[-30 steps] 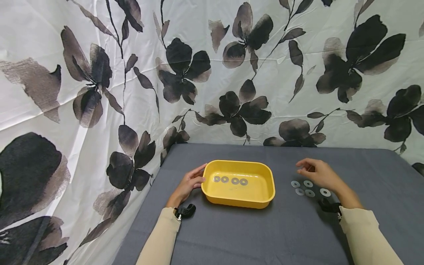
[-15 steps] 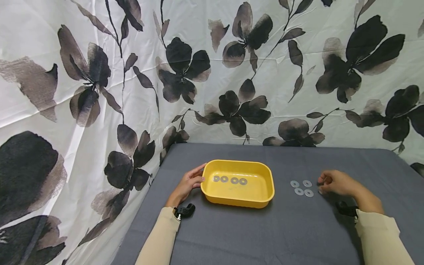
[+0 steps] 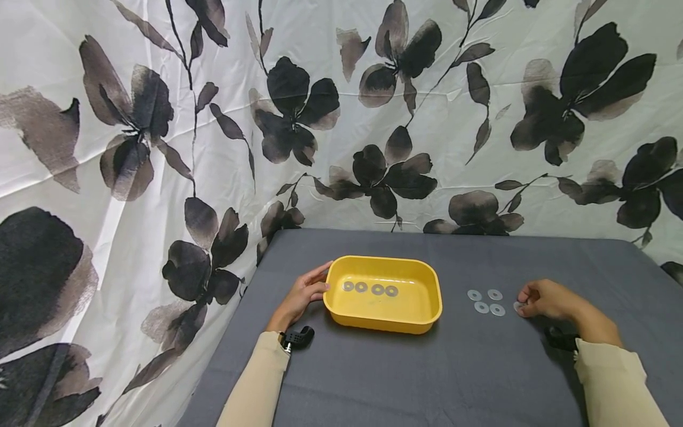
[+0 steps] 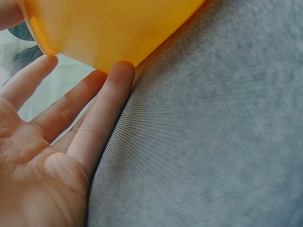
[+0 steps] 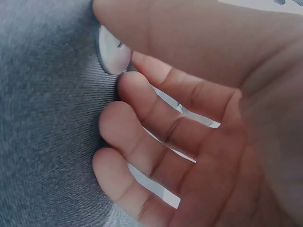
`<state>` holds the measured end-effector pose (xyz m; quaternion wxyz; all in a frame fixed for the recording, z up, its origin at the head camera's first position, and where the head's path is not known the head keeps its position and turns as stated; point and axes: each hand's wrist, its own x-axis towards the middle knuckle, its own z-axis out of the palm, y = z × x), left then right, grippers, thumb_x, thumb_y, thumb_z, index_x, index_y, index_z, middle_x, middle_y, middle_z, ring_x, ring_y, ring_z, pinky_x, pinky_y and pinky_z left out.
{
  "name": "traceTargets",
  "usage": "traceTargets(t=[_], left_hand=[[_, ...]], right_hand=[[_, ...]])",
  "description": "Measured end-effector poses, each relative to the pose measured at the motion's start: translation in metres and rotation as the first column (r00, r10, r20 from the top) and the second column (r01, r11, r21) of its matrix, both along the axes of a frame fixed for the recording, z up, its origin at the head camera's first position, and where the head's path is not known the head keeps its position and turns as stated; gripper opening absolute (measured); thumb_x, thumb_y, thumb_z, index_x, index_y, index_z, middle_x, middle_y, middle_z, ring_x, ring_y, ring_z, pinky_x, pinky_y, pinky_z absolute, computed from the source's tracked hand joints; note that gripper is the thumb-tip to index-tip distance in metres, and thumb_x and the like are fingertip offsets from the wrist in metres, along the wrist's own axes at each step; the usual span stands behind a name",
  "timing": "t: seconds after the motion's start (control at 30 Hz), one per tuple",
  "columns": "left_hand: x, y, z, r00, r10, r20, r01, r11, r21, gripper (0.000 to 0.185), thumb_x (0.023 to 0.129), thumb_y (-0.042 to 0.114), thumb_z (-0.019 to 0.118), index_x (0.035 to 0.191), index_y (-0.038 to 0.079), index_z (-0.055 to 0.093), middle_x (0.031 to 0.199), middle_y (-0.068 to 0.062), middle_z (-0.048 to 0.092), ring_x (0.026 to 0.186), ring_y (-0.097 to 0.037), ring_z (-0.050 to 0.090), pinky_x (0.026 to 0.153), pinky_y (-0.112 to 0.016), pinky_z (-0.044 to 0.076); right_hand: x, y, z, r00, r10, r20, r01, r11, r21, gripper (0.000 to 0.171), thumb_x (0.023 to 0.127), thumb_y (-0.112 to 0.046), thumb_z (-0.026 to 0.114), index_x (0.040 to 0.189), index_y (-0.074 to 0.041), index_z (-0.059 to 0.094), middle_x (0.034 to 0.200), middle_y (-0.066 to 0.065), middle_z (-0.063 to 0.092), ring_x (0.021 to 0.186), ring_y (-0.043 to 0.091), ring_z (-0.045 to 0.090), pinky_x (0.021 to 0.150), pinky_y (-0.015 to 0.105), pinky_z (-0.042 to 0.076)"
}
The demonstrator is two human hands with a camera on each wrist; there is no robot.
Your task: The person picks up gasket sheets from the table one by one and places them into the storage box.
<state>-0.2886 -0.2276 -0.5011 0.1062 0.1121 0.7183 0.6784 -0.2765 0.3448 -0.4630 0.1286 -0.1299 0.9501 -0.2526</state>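
A yellow rectangular tray (image 3: 382, 324) stands on the table, with several flat metal washers (image 3: 377, 289) in a row inside. At its left end, my left hand (image 3: 301, 296) touches the wall with extended fingers; the left wrist view shows the fingertips (image 4: 122, 71) against the yellow plastic (image 4: 118, 28). To the right of the tray, my right hand (image 3: 549, 302) pinches a washer (image 3: 518, 306) by its edge. In the right wrist view that washer (image 5: 111, 54) is tilted up off the cloth between thumb and index finger, the other fingers curled beside it.
Several more washers (image 3: 481, 308) lie in two short rows between the tray and my right hand. Grey cloth (image 3: 427, 379) covers the table. A white curtain (image 3: 320, 196) with dark flowers hangs behind and along the left side.
My right hand has moved right and toward me, from above the loose washers to the rightmost one, which it now pinches. My left hand stays at the tray.
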Motion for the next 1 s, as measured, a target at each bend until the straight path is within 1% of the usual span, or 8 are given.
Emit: traceTargets(t=[0.27, 0.37, 0.5, 0.6, 0.67, 0.8, 0.9, 1.0], left_hand=[[-0.001, -0.001, 0.001, 1.0, -0.007, 0.001, 0.007, 1.0, -0.003, 0.06, 0.098, 0.01, 0.061, 0.155, 0.024, 0.048, 0.158, -0.01, 0.048, 0.14, -0.033, 0.053, 0.094, -0.036, 0.059], [0.0, -0.002, 0.001, 1.0, -0.011, -0.002, 0.011, 1.0, -0.005, 0.06, 0.098, 0.011, 0.061, 0.155, 0.024, 0.048, 0.157, -0.01, 0.049, 0.14, -0.033, 0.053, 0.094, -0.036, 0.06], [0.0, -0.003, 0.0, 1.0, -0.019, -0.009, 0.019, 1.0, 0.0, 0.06, 0.098, 0.01, 0.061, 0.155, 0.024, 0.048, 0.157, -0.011, 0.049, 0.139, -0.034, 0.054, 0.094, -0.037, 0.059], [0.001, -0.003, 0.0, 1.0, -0.024, -0.013, 0.024, 1.0, 0.006, 0.059, 0.098, 0.009, 0.06, 0.154, 0.024, 0.048, 0.156, -0.012, 0.05, 0.138, -0.034, 0.054, 0.095, -0.038, 0.059], [0.001, -0.002, -0.001, 1.0, -0.024, -0.013, 0.024, 1.0, 0.009, 0.059, 0.098, 0.009, 0.06, 0.154, 0.024, 0.048, 0.155, -0.013, 0.051, 0.137, -0.035, 0.055, 0.094, -0.037, 0.059], [0.001, -0.001, -0.001, 1.0, -0.017, -0.007, 0.017, 1.0, 0.02, 0.059, 0.097, 0.009, 0.061, 0.154, 0.022, 0.049, 0.151, -0.016, 0.055, 0.132, -0.036, 0.059, 0.093, -0.037, 0.06], [0.001, 0.0, -0.001, 1.0, -0.011, -0.009, 0.011, 1.0, 0.02, 0.06, 0.097, 0.009, 0.061, 0.155, 0.02, 0.048, 0.15, -0.018, 0.055, 0.129, -0.036, 0.06, 0.092, -0.036, 0.06], [0.002, -0.001, 0.0, 1.0, -0.011, -0.008, 0.011, 1.0, 0.015, 0.06, 0.098, 0.009, 0.061, 0.155, 0.02, 0.047, 0.151, -0.018, 0.055, 0.131, -0.036, 0.06, 0.091, -0.034, 0.06]], right_hand=[[0.003, -0.002, -0.002, 0.999, 0.024, -0.04, -0.024, 1.0, -0.014, 0.032, 0.081, -0.014, 0.084, 0.089, 0.0, 0.057, 0.079, 0.002, 0.056, 0.07, 0.011, 0.048, 0.064, 0.026, 0.037], [0.004, -0.004, -0.001, 1.0, 0.012, -0.008, -0.013, 1.0, -0.028, 0.031, 0.083, -0.013, 0.083, 0.091, -0.001, 0.055, 0.077, 0.001, 0.056, 0.067, 0.011, 0.049, 0.06, 0.025, 0.04], [0.006, -0.007, 0.001, 0.998, 0.025, 0.063, -0.02, 0.996, -0.084, 0.027, 0.087, -0.011, 0.078, 0.097, 0.001, 0.056, 0.071, 0.0, 0.056, 0.059, 0.013, 0.052, 0.054, 0.027, 0.045], [0.006, -0.009, 0.001, 0.996, 0.041, 0.085, -0.03, 0.991, -0.133, 0.023, 0.09, -0.009, 0.075, 0.101, 0.003, 0.06, 0.068, 0.001, 0.058, 0.055, 0.013, 0.053, 0.052, 0.027, 0.046], [0.007, -0.01, 0.001, 0.996, 0.046, 0.075, -0.035, 0.988, -0.152, 0.022, 0.091, -0.008, 0.074, 0.103, 0.005, 0.062, 0.068, 0.001, 0.058, 0.054, 0.012, 0.054, 0.052, 0.026, 0.046], [0.008, -0.012, 0.002, 0.998, 0.038, 0.041, -0.03, 0.984, -0.175, 0.028, 0.091, -0.007, 0.073, 0.111, 0.01, 0.063, 0.068, 0.001, 0.058, 0.057, 0.01, 0.054, 0.053, 0.025, 0.045], [0.007, -0.014, 0.002, 1.0, 0.029, 0.0, -0.028, 0.983, -0.183, 0.034, 0.089, -0.005, 0.074, 0.117, 0.01, 0.061, 0.067, 0.0, 0.057, 0.058, 0.008, 0.052, 0.054, 0.024, 0.043], [0.006, -0.018, 0.001, 0.999, 0.018, -0.037, -0.025, 0.978, -0.206, 0.039, 0.086, -0.002, 0.075, 0.119, 0.01, 0.06, 0.07, 0.002, 0.057, 0.059, 0.006, 0.051, 0.055, 0.024, 0.042]])
